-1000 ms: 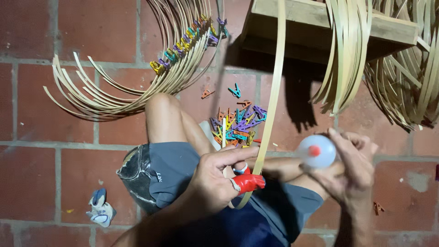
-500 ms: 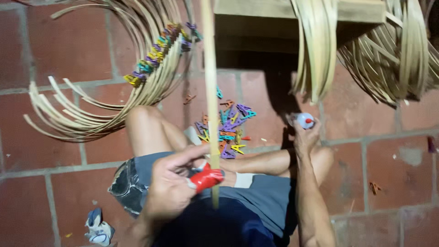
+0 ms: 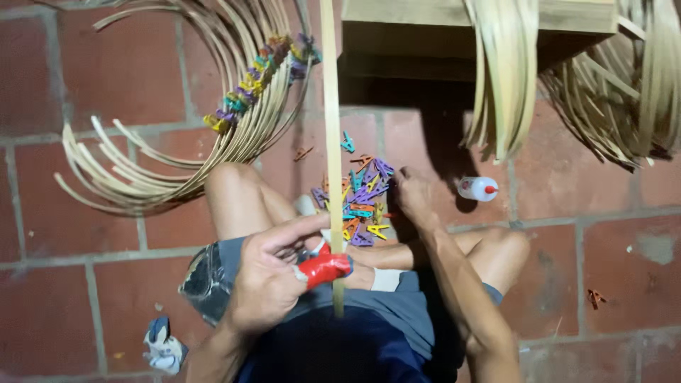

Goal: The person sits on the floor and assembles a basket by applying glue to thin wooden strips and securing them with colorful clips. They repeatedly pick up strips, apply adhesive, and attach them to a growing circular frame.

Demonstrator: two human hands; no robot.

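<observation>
My left hand [image 3: 273, 280] pinches a long pale bamboo strip [image 3: 330, 128] that stands nearly upright in front of me; the thumb is wrapped in red tape [image 3: 325, 268]. My right hand [image 3: 415, 195] reaches down to a pile of small coloured clothes pegs [image 3: 360, 202] on the brick floor, fingers curled at its right edge. I cannot tell whether it grips a peg. A small clear bottle with a red cap [image 3: 477, 189] lies on the floor just right of that hand. I sit with bare knees bent around the pile.
A curved bundle of bamboo strips [image 3: 170, 163] clamped with several coloured pegs lies at the left. A wooden box [image 3: 468, 28] with more strips hanging from it stands at the top. Loose strips fan out at the top right. A crumpled cloth [image 3: 163, 345] lies at the lower left.
My right hand carried the bottle out to the right, left it on the floor and moved back to the peg pile. The view shifted, so the strip now looks upright.
</observation>
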